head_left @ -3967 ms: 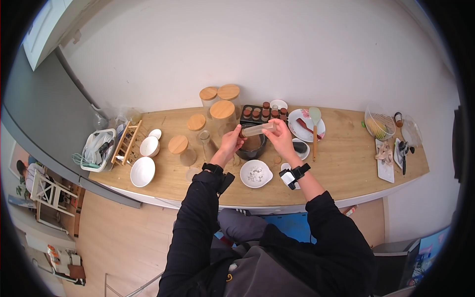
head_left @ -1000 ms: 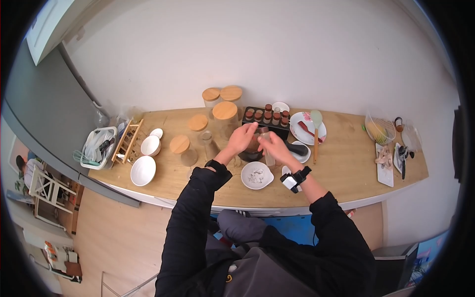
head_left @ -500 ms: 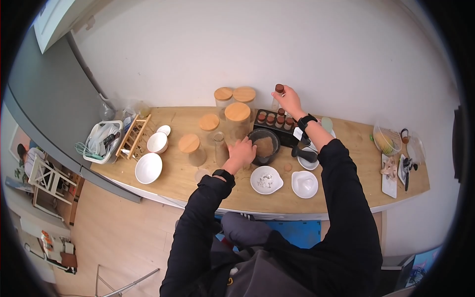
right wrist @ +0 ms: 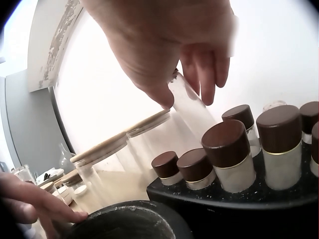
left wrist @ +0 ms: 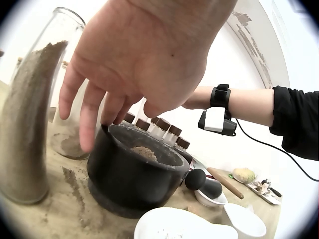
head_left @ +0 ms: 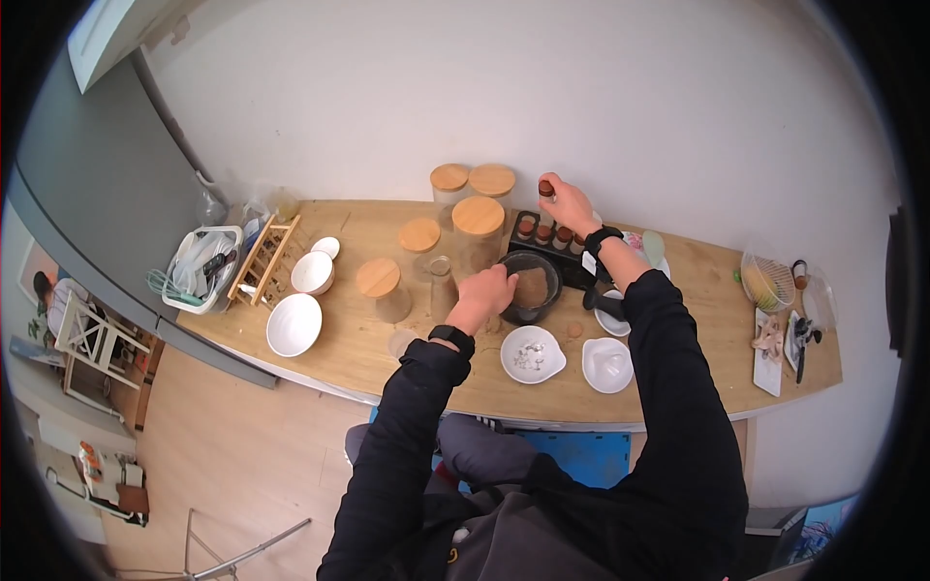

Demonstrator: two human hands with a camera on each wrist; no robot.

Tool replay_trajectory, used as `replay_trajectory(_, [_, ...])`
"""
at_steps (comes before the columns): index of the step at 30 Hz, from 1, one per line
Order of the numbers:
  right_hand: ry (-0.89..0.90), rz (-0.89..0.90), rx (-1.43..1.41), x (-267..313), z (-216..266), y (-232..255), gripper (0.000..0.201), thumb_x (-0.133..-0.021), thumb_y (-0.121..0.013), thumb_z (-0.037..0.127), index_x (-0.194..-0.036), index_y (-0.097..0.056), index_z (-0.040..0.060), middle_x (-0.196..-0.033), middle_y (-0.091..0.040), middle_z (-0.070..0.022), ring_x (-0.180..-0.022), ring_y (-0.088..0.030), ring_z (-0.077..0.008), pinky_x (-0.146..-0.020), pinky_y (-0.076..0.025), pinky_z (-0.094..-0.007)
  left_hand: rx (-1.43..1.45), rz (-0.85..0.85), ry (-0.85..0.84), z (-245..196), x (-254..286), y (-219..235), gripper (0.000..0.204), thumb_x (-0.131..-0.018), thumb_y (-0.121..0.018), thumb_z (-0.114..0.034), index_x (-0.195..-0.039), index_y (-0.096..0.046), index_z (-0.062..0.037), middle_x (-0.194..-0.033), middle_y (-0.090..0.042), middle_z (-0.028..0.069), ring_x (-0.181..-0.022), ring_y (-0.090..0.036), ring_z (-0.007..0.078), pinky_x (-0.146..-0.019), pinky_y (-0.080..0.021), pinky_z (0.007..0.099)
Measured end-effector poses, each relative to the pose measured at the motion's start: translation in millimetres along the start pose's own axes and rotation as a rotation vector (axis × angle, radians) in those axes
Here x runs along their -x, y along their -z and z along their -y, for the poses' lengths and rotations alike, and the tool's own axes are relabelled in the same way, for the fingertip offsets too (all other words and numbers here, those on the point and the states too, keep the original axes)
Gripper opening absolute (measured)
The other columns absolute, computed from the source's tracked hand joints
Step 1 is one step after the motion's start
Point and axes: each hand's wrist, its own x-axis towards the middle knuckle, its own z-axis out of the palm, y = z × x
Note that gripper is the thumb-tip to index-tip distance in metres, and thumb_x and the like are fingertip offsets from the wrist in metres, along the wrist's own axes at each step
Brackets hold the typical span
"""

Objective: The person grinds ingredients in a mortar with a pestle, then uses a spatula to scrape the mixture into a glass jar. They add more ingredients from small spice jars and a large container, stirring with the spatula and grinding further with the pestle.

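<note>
Jar point(right wrist: 192, 107) in right hand point(head_left: 570, 207), brown cap point(head_left: 546, 189) in head view only

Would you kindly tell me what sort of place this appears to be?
Probably a home kitchen or similar food-preparation area: the wooden counter holds a dark mortar of brown powder, brown-capped jars in a black rack, and white bowls.

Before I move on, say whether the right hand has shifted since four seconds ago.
Yes, toward the wall: in the head view, the right hand was on the near side of the black rack; now it reaches over it.
</note>
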Motion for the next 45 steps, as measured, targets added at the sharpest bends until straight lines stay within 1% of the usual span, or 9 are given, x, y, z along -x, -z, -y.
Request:
replay_trajectory(7, [-0.088, 0.096, 0.058, -1.4, -17.7, -11.1, 0.03, -0.077, -0.069, 0.027, -0.102, -0.057, 0.0152, -0.087, -0.066, -0.0115, -0.088, -0.062, -0.0334, -0.077, -0.046, -0.045, -0.02, -0.019, 0.0, -0.7, 0.8, -5.2, 0.046, -0.095, -0.037, -0.044, -0.11, -0.053, -0.0033, -0.101, -0.065, 0.0188, -0.097, -0.061, 0.0366, -0.081, -0.048, 0.0479])
replay_trajectory(14, [-0.191, 0.316, 0.317, -2.7, -21.5, -28.4, 0.028, -0.077, -0.067, 0.034, -0.098, -0.064, 0.0165, -0.09, -0.068, -0.0067, -0.093, -0.062, -0.0274, -0.095, -0.029, -0.0568, -0.05, -0.04, -0.018, -5.9, 9.1, -3.6, 0.047, -0.095, -0.038, -0.043, -0.113, -0.051, -0.0015, -0.101, -0.065, 0.0189, -0.095, -0.062, 0.037, -0.08, -0.049, 0.0473])
replay_trajectory(17, [-0.226, 0.349, 0.305, -3.6, -18.8, -26.9, 0.023, -0.076, -0.068, 0.032, -0.094, -0.067, 0.0181, -0.093, -0.069, -0.0056, -0.096, -0.062, -0.0268, -0.097, -0.027, -0.0584, -0.058, -0.021, 0.01, -8.5, 11.2, -3.1, 0.045, -0.095, -0.037, -0.04, -0.114, -0.054, -0.0019, -0.126, -0.054, 0.014, -0.101, -0.061, 0.0335, -0.083, -0.049, 0.0453])
replay_trajectory(22, [-0.191, 0.411, 0.317, -9.9, -22.6, -21.0, 0.031, -0.074, -0.069, 0.034, -0.097, -0.066, 0.0143, -0.09, -0.069, -0.007, -0.094, -0.063, -0.0279, -0.093, -0.031, -0.0554, -0.07, -0.038, -0.013, -3.7, 8.0, -11.8, 0.049, -0.095, -0.039, -0.04, -0.121, -0.05, -0.001, -0.138, -0.045, 0.0148, -0.107, -0.059, 0.0332, -0.086, -0.049, 0.0443])
replay_trajectory(25, [-0.286, 0.469, 0.255, -15.4, -21.5, -15.1, 0.033, -0.073, -0.07, 0.036, -0.096, -0.067, 0.0133, -0.092, -0.069, -0.0077, -0.092, -0.063, -0.0281, -0.092, -0.033, -0.054, -0.073, -0.038, -0.017, -3.6, 8.3, -13.8, 0.051, -0.094, -0.039, -0.041, -0.125, -0.049, -0.0009, -0.142, -0.041, 0.0151, -0.11, -0.057, 0.0328, -0.088, -0.049, 0.0436])
replay_trajectory(34, [-0.111, 0.415, 0.464, -10.2, -14.5, -16.9, 0.035, -0.072, -0.07, 0.04, -0.094, -0.068, 0.0131, -0.093, -0.069, -0.0097, -0.092, -0.064, -0.0291, -0.1, -0.026, -0.061, -0.069, -0.038, -0.015, -3.3, 7.5, -16.4, 0.053, -0.094, -0.04, -0.041, -0.127, -0.047, -0.001, -0.144, -0.038, 0.0156, -0.112, -0.056, 0.0324, -0.089, -0.048, 0.0429])
replay_trajectory(40, [-0.213, 0.388, 0.301, -7.2, -15.0, -16.7, 0.044, -0.077, -0.062, 0.048, -0.104, -0.065, 0.0136, -0.094, -0.069, -0.0074, -0.095, -0.063, -0.0282, -0.1, -0.026, -0.0609, -0.073, -0.018, -0.008, -4.9, 10.3, -13.4, 0.055, -0.094, -0.041, -0.042, -0.129, -0.045, -0.001, -0.145, -0.036, 0.0156, -0.113, -0.056, 0.0318, -0.09, -0.048, 0.0427])
replay_trajectory(43, [-0.079, 0.255, 0.273, -4.7, -8.2, -16.8, 0.05, -0.076, -0.062, 0.055, -0.105, -0.067, 0.0151, -0.097, -0.068, -0.0076, -0.099, -0.061, -0.0284, -0.101, -0.024, -0.0611, -0.067, -0.012, -0.004, -2.7, 7.9, -15.2, 0.057, -0.094, -0.039, -0.044, -0.131, -0.043, -0.0012, -0.144, -0.038, 0.0142, -0.114, -0.055, 0.0323, -0.091, -0.047, 0.0427])
replay_trajectory(45, [-0.014, 0.353, 0.355, -3.5, -0.7, -14.7, 0.049, -0.073, -0.064, 0.057, -0.102, -0.07, 0.0174, -0.102, -0.066, -0.0089, -0.106, -0.056, -0.0287, -0.103, -0.022, -0.0618, -0.074, -0.01, -0.001, -3.1, 7.3, -16.1, 0.058, -0.094, -0.038, -0.045, -0.132, -0.042, -0.0013, -0.144, -0.039, 0.0135, -0.115, -0.054, 0.0326, -0.092, -0.046, 0.0426])
